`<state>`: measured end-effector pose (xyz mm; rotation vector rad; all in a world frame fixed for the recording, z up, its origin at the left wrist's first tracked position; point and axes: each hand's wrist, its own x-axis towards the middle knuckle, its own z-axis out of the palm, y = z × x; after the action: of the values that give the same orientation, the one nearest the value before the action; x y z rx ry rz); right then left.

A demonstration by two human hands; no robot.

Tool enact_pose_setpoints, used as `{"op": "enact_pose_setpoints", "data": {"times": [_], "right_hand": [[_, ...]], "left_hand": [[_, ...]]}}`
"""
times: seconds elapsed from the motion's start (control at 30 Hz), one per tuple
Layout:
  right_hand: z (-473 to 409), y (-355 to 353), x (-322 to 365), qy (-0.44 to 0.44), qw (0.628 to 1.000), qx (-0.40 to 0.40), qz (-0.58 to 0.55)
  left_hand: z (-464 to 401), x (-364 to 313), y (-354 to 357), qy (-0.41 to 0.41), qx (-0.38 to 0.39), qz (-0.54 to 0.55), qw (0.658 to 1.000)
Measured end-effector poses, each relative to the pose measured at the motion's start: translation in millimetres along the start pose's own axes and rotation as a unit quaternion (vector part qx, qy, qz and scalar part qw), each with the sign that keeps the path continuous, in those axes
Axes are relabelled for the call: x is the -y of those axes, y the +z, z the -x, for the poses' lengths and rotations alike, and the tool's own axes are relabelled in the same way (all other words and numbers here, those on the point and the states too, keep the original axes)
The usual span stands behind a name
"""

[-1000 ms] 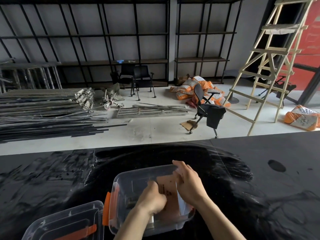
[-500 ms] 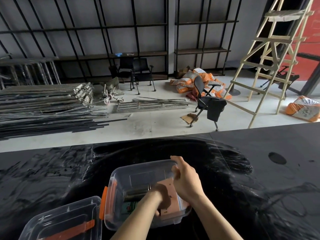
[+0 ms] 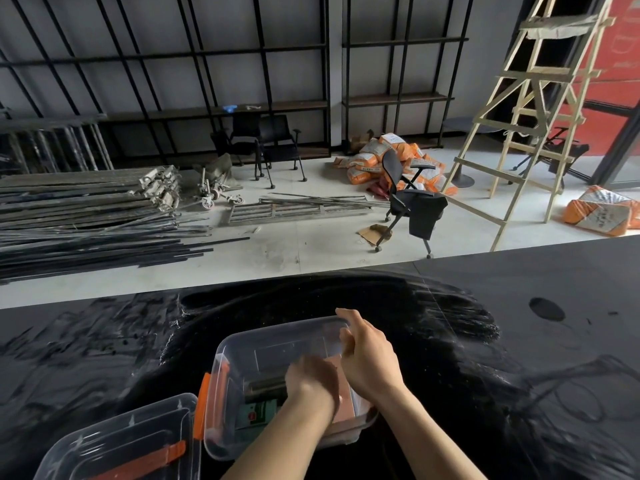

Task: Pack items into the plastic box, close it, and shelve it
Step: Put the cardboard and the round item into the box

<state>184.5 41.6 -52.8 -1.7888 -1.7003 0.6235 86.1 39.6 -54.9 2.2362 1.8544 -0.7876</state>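
Observation:
A clear plastic box (image 3: 242, 344) with an orange latch (image 3: 202, 405) stands open on the black table (image 3: 519, 358). Inside lie a brown flat carton (image 3: 344, 393), a green packet (image 3: 258, 412) and a dark roll (image 3: 265, 384). My left hand (image 3: 311, 381) is down inside the box, fingers closed on the brown carton. My right hand (image 3: 367, 355) rests at the box's right rim, fingers curled against the carton's far edge. The clear lid (image 3: 114, 441) with an orange clip lies on the table to the left of the box.
Beyond the table's far edge the floor holds a pile of metal bars (image 3: 86, 216) at left, black chairs (image 3: 412, 206), orange sacks (image 3: 381, 161) and a wooden ladder (image 3: 526, 116) at right. Black shelving (image 3: 277, 105) lines the back wall.
The brown carton has gone from tilted up between both hands to lying lower in the box. My left hand pushed deeper in; the view dropped slightly.

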Motion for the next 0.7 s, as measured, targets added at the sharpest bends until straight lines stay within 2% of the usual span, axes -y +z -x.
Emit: {"op": "enact_pose_setpoints", "data": {"times": [0.07, 0.17, 0.23, 0.33, 0.7], "right_hand": [[0, 0, 0, -0.002, 1.000, -0.001, 0.007], [0, -1, 0, 0.000, 1.000, 0.000, 0.010], [1, -1, 1, -0.002, 1.000, -0.001, 0.018], [2, -1, 1, -0.005, 1.000, -0.001, 0.030], [0, -1, 5, -0.007, 0.995, 0.029, 0.090]], "left_hand": [[5, 5, -10, 0.004, -0.044, 0.013, 0.999], [10, 14, -14, 0.057, -0.121, 0.090, 0.987], [12, 18, -10, 0.100, -0.097, 0.116, 0.983], [8, 17, -5, 0.130, -0.036, 0.076, 0.988], [3, 24, -2, 0.151, -0.012, 0.067, 0.986]]}}
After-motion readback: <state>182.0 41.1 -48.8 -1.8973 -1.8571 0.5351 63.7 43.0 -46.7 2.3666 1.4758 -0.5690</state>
